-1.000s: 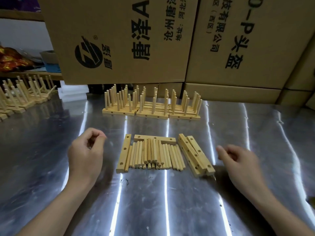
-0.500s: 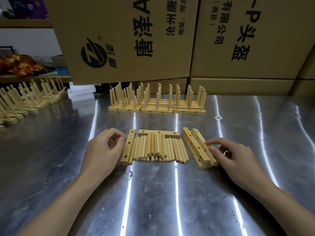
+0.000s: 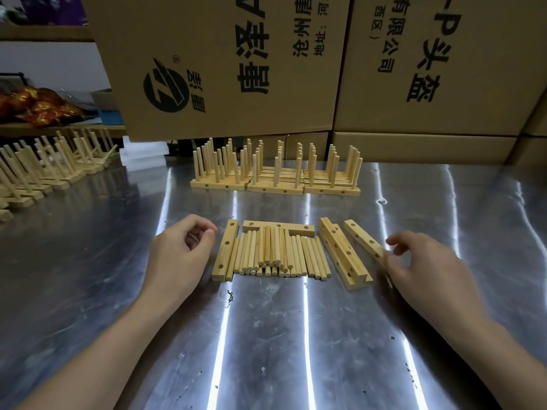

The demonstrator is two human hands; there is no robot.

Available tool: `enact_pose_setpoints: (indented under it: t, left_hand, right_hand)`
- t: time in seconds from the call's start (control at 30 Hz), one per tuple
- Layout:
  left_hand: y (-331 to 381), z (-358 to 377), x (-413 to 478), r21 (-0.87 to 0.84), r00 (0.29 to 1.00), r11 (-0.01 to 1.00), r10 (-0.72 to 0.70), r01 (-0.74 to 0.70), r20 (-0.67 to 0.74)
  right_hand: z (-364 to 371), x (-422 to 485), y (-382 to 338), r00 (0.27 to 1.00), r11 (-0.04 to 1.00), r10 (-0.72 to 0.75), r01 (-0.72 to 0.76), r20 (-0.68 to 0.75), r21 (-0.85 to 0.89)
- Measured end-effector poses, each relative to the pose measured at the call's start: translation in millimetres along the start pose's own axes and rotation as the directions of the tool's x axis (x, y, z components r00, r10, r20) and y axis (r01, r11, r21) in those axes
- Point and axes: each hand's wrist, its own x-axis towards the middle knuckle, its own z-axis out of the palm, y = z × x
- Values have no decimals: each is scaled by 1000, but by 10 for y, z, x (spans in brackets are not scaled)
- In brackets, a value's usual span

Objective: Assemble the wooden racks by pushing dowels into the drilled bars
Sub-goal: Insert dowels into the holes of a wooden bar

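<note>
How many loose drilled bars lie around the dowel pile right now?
4 visible, perhaps more stacked. One bar left of the dowel pile, one bar across its far end, a thick, possibly doubled bar on its right, and one at the right hand.

The dowels [image 3: 279,255] and the drilled bars [image 3: 344,254] are pale yellow wood. The table [image 3: 296,335] is grey shiny metal with bright white stripes of light. The cardboard boxes [image 3: 225,63] are brown with black printed characters and a black round logo.
</note>
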Motion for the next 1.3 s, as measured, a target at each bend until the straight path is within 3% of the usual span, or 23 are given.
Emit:
enact_pose_setpoints:
  t: [0.13,0.27,0.33,0.4,0.47,0.6,0.77,0.9,1.17,1.23,1.3]
  left_hand:
    - [-3,-2,-6,-13,1000,1000,-10,10,-18]
    - [-16,0,15,-54,998,998,-40,38,-38]
    - [-17,0,19,-72,998,996,-48,44,-45]
    - [-8,3,15,-79,998,996,-45,42,-41]
    - [-10,0,6,-67,999,997,-26,24,-30]
    - [-12,-20,-27,-17,996,997,82,-82,38]
    - [83,78,-107,143,910,926,301,-351,285]
    - [198,184,-165,208,815,819,435,-535,382]
    - [394,287,-147,310,794,740,490,-597,359]
    - [438,278,-163,312,791,729,526,-609,312]
    - [477,255,-185,237,825,791,532,-564,191]
  right_hand:
    - [-52,55,31,993,999,34,-30,115,-31]
    - [-372,74,33,974,957,-110,157,-196,245]
    - [-515,1,-143,949,886,-243,302,-201,351]
    - [-497,-113,-377,886,808,-457,451,-81,379]
    - [-359,-255,-588,805,772,-585,512,104,376]
    - [-128,-369,-707,702,779,-624,590,343,211]
    - [-161,-379,-629,805,788,-589,549,79,281]
    - [-171,-336,-597,859,823,-513,490,6,287]
    - [-112,-310,-600,877,834,-478,469,-44,292]
    - [-113,-315,-600,875,829,-480,475,-61,294]
    - [-124,-311,-599,873,820,-476,483,-103,306]
